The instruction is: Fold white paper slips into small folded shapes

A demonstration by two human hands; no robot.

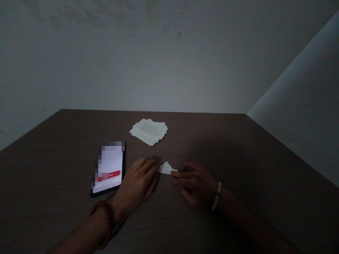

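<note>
A small folded piece of white paper lies on the dark wooden table, held between both hands. My left hand rests palm down with its fingertips pressed on the paper's left end. My right hand pinches the paper's right end with curled fingers. A beaded bracelet circles each wrist.
A loose stack of printed white paper slips lies farther back at the centre. A phone with a lit screen lies just left of my left hand. A pale wall rises behind the table, and the room is dim.
</note>
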